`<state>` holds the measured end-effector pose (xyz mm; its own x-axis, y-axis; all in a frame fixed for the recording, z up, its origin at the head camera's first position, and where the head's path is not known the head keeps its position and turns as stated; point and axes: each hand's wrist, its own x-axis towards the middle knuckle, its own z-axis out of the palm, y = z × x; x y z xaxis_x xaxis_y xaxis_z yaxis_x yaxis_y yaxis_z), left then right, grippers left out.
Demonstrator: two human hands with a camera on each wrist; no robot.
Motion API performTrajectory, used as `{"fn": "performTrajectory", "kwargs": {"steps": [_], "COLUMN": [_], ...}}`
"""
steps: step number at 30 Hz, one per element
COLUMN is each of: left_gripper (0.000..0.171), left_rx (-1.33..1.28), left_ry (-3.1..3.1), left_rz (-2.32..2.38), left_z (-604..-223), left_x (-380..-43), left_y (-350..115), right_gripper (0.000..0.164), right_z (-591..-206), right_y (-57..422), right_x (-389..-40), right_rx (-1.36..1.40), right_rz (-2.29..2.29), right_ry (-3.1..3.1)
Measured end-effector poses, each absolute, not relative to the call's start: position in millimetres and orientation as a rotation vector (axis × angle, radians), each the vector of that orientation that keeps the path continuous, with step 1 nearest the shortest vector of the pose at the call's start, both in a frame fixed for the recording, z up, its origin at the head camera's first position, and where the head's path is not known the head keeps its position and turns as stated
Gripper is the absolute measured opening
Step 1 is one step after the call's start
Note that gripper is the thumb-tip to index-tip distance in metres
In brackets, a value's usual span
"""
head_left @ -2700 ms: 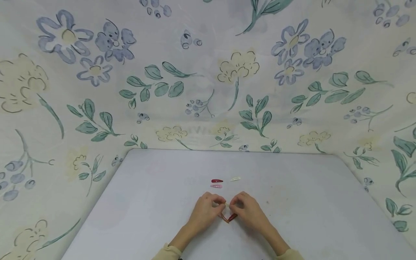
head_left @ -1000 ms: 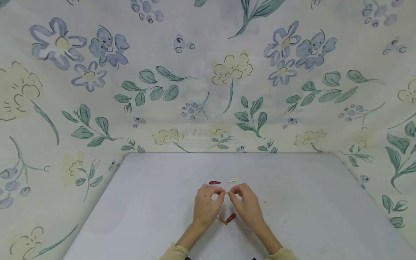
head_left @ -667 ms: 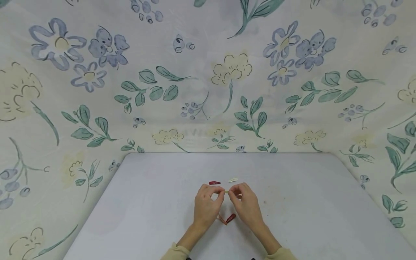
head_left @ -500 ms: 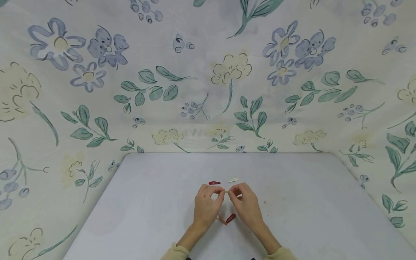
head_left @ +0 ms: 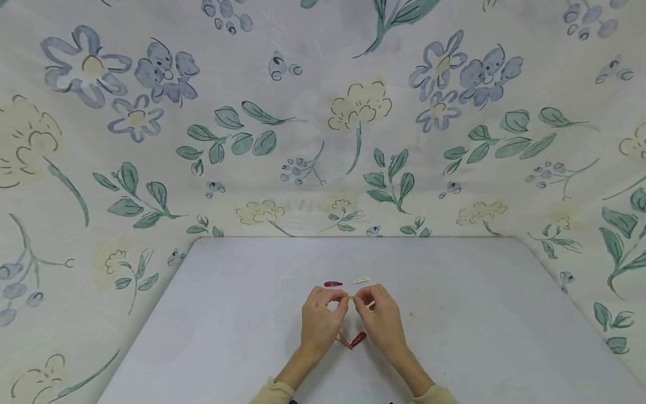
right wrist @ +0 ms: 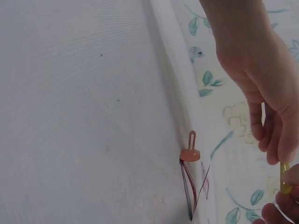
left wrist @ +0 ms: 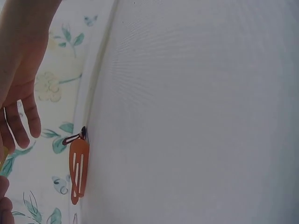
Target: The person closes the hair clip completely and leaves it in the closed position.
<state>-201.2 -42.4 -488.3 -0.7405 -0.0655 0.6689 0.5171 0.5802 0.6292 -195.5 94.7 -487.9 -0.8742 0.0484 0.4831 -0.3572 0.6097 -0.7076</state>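
Note:
My left hand point(head_left: 320, 320) and right hand point(head_left: 382, 317) pinch a small yellow snap hair clip point(head_left: 351, 298) between thumb and forefinger, one at each end. In the right wrist view, the yellow clip point(right wrist: 285, 179) spans the fingertips of both hands. On the table below, between my wrists, lie an orange snap clip point(head_left: 345, 341) and a dark red snap clip point(head_left: 359, 339), their ends meeting in a V. The left wrist view shows the orange clip point(left wrist: 79, 163) with its slots, the dark red clip point(left wrist: 70, 139) at its end.
Beyond my hands on the white table point(head_left: 242, 292) lie a red hair clip point(head_left: 333, 284) and a white one point(head_left: 362, 279). A floral cloth point(head_left: 313, 168) rises behind the table's far edge and along both sides.
Both hands have moved away from the orange and dark red clips with the yellow clip, toward the far clips. My left hand now hides the pink clip. In the last second they barely move.

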Motion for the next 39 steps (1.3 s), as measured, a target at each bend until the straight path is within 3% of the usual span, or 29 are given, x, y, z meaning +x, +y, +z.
{"fn": "performTrajectory", "kwargs": {"steps": [11,39], "left_gripper": [0.011,0.01], "left_rx": [-0.311,-0.676], "left_ry": [-2.104,-2.283], "left_rz": [-1.121,-1.194], "left_z": [-487.7,-475.6], "left_x": [-197.7,-201.8], "left_y": [-36.9,-54.1], "right_gripper": [0.012,0.006], "right_z": [-484.9,-468.7], "right_y": [85.9,120.7], "right_x": [-192.7,-198.5], "right_rx": [0.168,0.314], "right_rz": [1.085,1.55], "right_ry": [-2.345,-2.511]}}
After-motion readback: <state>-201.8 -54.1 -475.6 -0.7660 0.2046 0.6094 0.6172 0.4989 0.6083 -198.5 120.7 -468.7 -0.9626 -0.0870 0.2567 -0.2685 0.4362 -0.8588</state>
